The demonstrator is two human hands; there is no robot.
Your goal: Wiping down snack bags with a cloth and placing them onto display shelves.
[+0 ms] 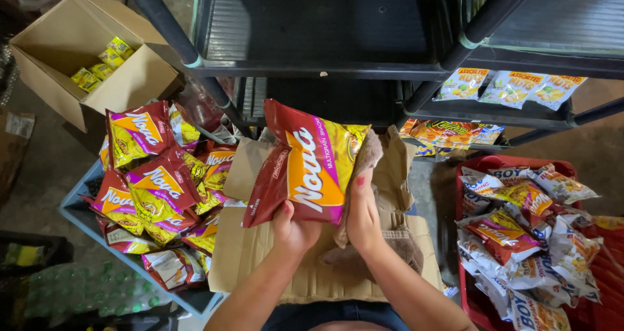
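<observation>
A red-and-yellow snack bag [305, 165] is pinched at its near edge by the left hand [292, 230] and wiped with a brown cloth [364, 168] gripped in the right hand [363, 217] above a cardboard sheet [260, 253] (a slip is judged possible, the pinch being shallow).

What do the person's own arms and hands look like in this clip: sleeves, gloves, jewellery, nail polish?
Both forearms are bare, with no sleeves in view. No gloves, watch or bracelets show. The left hand and right hand each have pink-red polish on the visible thumbnail. No rings can be made out. A dark garment shows at the bottom edge.
</observation>
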